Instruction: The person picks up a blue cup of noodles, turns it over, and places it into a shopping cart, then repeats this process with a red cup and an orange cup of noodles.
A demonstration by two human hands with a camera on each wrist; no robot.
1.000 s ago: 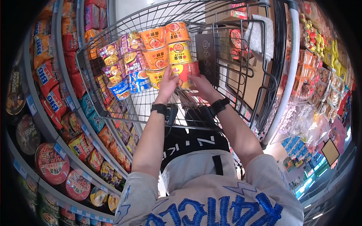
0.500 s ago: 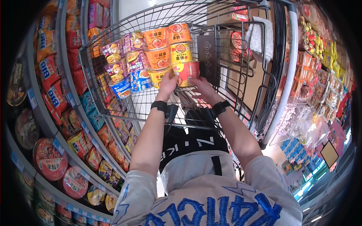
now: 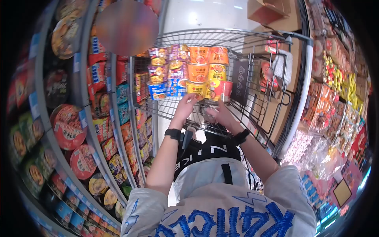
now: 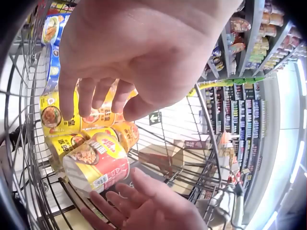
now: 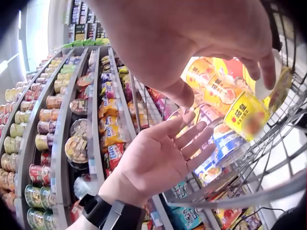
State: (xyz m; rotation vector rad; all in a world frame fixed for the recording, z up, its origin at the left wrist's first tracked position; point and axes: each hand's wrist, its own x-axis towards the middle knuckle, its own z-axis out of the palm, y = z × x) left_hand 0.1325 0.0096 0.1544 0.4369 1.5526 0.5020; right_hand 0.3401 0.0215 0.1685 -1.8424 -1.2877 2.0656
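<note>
Instant noodle tubs stand in stacked columns inside the wire shopping cart [image 5: 249, 198]. A red and yellow tub [image 3: 226, 90] sits at the near right end, beside a yellow tub [image 3: 195, 89]. Orange tubs [image 3: 198, 73] rise behind them, with purple tubs [image 3: 178, 70] and blue tubs [image 3: 176, 87] to the left. My left hand [image 3: 185, 109] hovers close to the yellow tub, fingers loosely bent around nothing. Just below the red and yellow tub is my right hand [image 3: 224, 117], fingers spread and palm turned inward. Both hands wear black wrist bands.
Shelves of noodle packs and bowls [image 3: 70, 125] run along the left. A dark panel [image 3: 239, 82] stands in the cart by the tubs, with cardboard boxes [image 3: 268, 11] beyond. A white cloth [image 3: 283, 65] hangs at the cart's right; packaged snacks [image 3: 321, 102] line that side.
Both hands have drawn back from the red and yellow tub, which they were touching earlier. The head view has shifted, so the cart and tubs appear lower and farther right.
</note>
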